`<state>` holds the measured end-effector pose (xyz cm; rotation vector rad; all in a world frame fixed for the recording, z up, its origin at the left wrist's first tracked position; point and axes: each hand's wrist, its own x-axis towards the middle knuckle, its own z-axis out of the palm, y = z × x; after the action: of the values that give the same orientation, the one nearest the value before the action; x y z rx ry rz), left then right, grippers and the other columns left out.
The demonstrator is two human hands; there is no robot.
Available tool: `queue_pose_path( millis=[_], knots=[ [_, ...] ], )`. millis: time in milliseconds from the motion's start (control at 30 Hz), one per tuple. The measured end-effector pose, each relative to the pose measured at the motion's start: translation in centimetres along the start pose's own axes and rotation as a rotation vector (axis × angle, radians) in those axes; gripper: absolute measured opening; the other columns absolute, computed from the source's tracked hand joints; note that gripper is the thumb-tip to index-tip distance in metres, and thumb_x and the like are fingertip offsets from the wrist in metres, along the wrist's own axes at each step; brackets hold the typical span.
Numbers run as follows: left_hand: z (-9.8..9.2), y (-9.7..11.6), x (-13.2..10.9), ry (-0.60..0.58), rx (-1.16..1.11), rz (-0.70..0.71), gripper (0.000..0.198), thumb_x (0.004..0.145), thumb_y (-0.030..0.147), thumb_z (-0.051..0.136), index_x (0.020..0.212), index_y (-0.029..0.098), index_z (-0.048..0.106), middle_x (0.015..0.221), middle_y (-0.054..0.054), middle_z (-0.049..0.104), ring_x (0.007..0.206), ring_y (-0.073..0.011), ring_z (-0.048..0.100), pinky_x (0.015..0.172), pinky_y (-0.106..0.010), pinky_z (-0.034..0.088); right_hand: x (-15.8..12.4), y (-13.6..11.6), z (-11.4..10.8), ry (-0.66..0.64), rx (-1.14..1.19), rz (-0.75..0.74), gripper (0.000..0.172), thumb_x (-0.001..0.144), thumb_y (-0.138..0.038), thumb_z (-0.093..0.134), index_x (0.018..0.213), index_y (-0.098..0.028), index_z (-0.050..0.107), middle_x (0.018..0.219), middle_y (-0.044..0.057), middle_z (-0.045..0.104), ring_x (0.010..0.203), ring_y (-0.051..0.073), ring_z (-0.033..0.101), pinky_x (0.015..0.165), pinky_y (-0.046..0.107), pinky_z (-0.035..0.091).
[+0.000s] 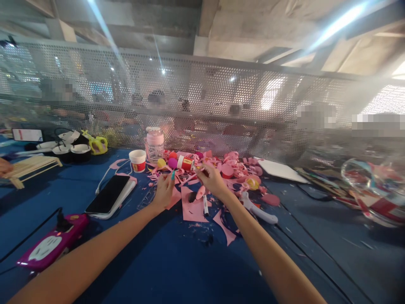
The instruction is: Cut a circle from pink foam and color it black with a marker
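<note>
A small red-and-white paper cup (186, 163) lies sideways over the pink scraps. My right hand (211, 180) is closed in a pinch at its right end. Left of it, my left hand (163, 192) is curled up, with a teal spot at a fingertip. Whether that is a nail or a small object I cannot make out. Below both hands are a pink paper sheet (193, 210) and a white marker (205, 206). A matching paper cup (137, 162) stands upright to the left, near a pink-lidded clear jar (155, 145).
Pink scraps (232, 162) heap against a perforated metal screen (202, 97). A white glue gun (259, 212) with a cord lies right. At left are a phone (109, 194), a purple power strip (53, 245), black-and-white tape rolls (80, 152) and another person's hand (4, 167) at a wooden rack (34, 166).
</note>
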<state>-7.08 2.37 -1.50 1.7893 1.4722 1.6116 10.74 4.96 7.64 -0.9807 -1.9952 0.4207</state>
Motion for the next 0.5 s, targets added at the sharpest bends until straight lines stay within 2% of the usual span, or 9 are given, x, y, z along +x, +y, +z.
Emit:
queue_pose_path(
  millis=[67, 133, 200, 267, 500],
  knots=[
    [-0.1, 0.6, -0.3, -0.01, 0.061, 0.075, 0.042, 0.089, 0.05, 0.036, 0.109, 0.021, 0.059, 0.115, -0.012, 0.048, 0.115, -0.0278, 0.04, 0.101, -0.051, 0.027, 0.0, 0.4, 0.3, 0.03, -0.007, 0.031, 0.04, 0.079, -0.05, 0.047, 0.054, -0.02, 0.038, 0.047, -0.004, 0.037, 0.046, 0.009, 0.035, 0.046, 0.023, 0.026],
    [-0.2, 1.0, -0.6, -0.027, 0.182, 0.228, 0.035, 0.088, 0.045, 0.045, 0.109, 0.021, 0.058, 0.119, -0.011, 0.045, 0.116, -0.0271, 0.038, 0.101, -0.048, 0.028, 0.0, 0.8, 0.8, 0.05, -0.005, 0.062, 0.041, 0.08, -0.049, 0.045, 0.052, -0.02, 0.036, 0.045, -0.004, 0.035, 0.044, 0.009, 0.034, 0.045, 0.023, 0.025],
    [-0.2, 1.2, -0.8, -0.035, 0.342, 0.402, 0.024, 0.09, 0.034, 0.045, 0.102, 0.018, 0.058, 0.109, -0.011, 0.05, 0.104, -0.0235, 0.045, 0.092, -0.04, 0.037, -0.1, 0.9, 1.2, 0.052, 0.006, 0.085, 0.042, 0.082, -0.049, 0.042, 0.052, -0.021, 0.036, 0.043, -0.004, 0.035, 0.042, 0.009, 0.034, 0.044, 0.024, 0.024],
    [-0.3, 1.3, -0.9, -0.032, 0.458, 0.504, 0.02, 0.092, 0.024, 0.039, 0.093, 0.016, 0.057, 0.093, -0.009, 0.054, 0.089, -0.0207, 0.049, 0.08, -0.034, 0.041, -0.2, 0.9, 1.5, 0.045, 0.018, 0.097, 0.043, 0.084, -0.049, 0.039, 0.052, -0.021, 0.036, 0.041, -0.004, 0.036, 0.041, 0.009, 0.034, 0.043, 0.024, 0.024],
    [-1.1, 1.7, -0.6, -0.095, 0.528, 0.602, 0.021, 0.09, 0.023, 0.043, 0.074, 0.017, 0.056, 0.074, -0.006, 0.056, 0.075, -0.0204, 0.049, 0.07, -0.032, 0.035, -0.4, 0.2, 1.5, 0.007, 0.033, 0.115, 0.041, 0.083, -0.045, 0.044, 0.05, -0.021, 0.034, 0.041, -0.005, 0.035, 0.042, 0.009, 0.033, 0.044, 0.024, 0.024]
  ],
)
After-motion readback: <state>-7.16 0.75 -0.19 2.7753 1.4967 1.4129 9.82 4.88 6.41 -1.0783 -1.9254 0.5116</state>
